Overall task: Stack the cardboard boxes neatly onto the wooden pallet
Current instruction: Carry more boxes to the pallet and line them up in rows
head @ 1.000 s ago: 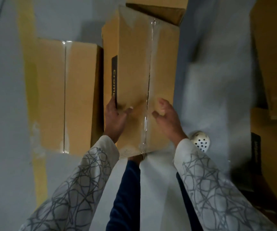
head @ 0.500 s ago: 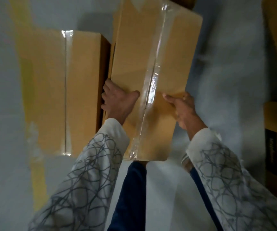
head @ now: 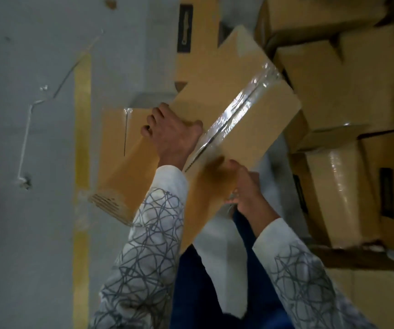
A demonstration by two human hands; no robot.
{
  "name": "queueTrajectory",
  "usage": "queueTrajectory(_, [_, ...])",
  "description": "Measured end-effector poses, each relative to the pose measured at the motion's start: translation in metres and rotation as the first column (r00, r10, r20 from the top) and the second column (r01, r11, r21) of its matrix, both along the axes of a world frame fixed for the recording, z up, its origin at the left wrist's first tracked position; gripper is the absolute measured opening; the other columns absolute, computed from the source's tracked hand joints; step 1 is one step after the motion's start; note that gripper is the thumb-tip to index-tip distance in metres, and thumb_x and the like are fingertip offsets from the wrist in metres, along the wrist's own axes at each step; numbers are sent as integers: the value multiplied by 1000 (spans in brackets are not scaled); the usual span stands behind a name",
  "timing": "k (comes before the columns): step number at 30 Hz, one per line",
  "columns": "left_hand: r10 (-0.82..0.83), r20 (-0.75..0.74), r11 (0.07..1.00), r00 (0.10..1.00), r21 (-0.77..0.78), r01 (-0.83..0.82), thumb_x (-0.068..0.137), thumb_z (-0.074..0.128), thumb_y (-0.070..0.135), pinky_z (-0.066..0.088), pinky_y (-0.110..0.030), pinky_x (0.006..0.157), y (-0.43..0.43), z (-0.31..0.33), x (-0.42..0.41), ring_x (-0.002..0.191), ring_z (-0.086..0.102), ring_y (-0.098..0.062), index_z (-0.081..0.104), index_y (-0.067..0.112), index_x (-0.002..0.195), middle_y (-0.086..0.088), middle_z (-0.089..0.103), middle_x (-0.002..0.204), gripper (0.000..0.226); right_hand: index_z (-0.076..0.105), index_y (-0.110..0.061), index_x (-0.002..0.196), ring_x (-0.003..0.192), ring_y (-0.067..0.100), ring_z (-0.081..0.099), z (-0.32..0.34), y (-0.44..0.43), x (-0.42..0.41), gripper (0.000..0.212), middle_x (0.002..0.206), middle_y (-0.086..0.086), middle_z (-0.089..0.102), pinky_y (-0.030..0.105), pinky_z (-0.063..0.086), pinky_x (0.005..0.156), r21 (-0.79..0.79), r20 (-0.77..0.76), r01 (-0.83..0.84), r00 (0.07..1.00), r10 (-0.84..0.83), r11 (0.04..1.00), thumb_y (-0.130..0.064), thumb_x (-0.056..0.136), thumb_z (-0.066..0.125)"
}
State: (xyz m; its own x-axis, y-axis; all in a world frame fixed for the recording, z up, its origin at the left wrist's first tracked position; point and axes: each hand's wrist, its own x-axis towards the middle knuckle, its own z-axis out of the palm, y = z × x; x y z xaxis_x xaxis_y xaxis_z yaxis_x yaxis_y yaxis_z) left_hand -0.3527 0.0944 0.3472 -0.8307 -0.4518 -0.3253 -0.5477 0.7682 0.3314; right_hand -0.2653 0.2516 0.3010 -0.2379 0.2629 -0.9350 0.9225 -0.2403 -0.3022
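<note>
Fingers (head: 155, 115) grip the taped box (head: 236, 96) (black label (head: 185, 32) nearby unreadable).

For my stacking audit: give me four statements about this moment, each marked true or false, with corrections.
1. The left grip and right grip both hold the taped box. True.
2. Its top seam is bare. False: clear tape covers it.
3. A yellow floor line runs to the left of it. True.
4. No other boxes are in view. False: more boxes are piled to the right.
</note>
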Motion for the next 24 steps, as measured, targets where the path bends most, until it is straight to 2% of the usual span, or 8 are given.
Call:
queueTrajectory(2, [-141,-57,990,988,-28,140,75,67,50,27,-49,106,11,54,8,126,44,-32,46,8,128,-10,51,131,71,49,-16,133,109,36,61,54,3,28,68,123,12,61,44,59,63,-34,-27,86,996,-87,996,-49,81,78])
queueTrajectory(5, [-343,-126,938,931,-95,333,75,62,52,25,-51,110,28,124,28,129,43,-33,45,8,135,-12,50,136,77,53,-20,125,102,38,62,126,-1,70,44,113,12,59,46,61,59,-109,-91,222,968,-232,969,-44,92,71])
queueTrajectory(10, [-639,-142,766,756,-198,611,78,55,54,14,-57,122,55,190,75,143,35,-35,37,5,149,-16,43,151,89,60,-20,116,98,41,67,178,-32,149,39,118,18,64,52,62,63,-195,-167,425,874,-457,884,-51,94,68])
queueTrajectory(14, [-820,-189,572,540,-260,778,75,53,54,16,-58,121,83,215,131,139,38,-36,42,7,144,-15,47,147,84,57,-18,123,91,40,66,185,-49,208,51,110,19,64,54,62,66,-271,-141,614,737,-661,741,-61,96,60])
queueTrajectory(16, [-895,-190,442,403,-261,858,75,64,50,15,-58,122,103,223,166,138,38,-35,42,6,143,-15,47,145,84,50,-21,123,87,41,67,190,-48,239,53,110,20,62,51,61,62,-295,-109,700,652,-750,651,-66,95,58])
queueTrajectory(19, [-957,-193,269,218,-296,917,76,65,47,18,-57,120,138,230,219,135,40,-35,44,5,141,-16,50,142,80,50,-20,129,84,43,73,195,-41,288,62,114,19,65,43,60,52,-294,-95,796,526,-845,529,-71,95,53])
queueTrajectory(21, [-973,-205,166,102,-322,932,77,64,47,20,-57,118,159,232,256,132,43,-34,47,6,137,-16,53,138,75,51,-18,141,80,44,75,194,-37,320,75,119,16,65,41,59,48,-271,-92,864,417,-904,425,-74,92,53])
queueTrajectory(24, [-969,-238,23,-62,-337,941,76,61,47,23,-56,116,189,234,312,126,46,-33,51,8,131,-14,56,132,69,42,-18,149,89,46,73,191,-30,366,83,127,14,60,48,60,49,-277,-85,930,225,-971,240,-74,90,57])
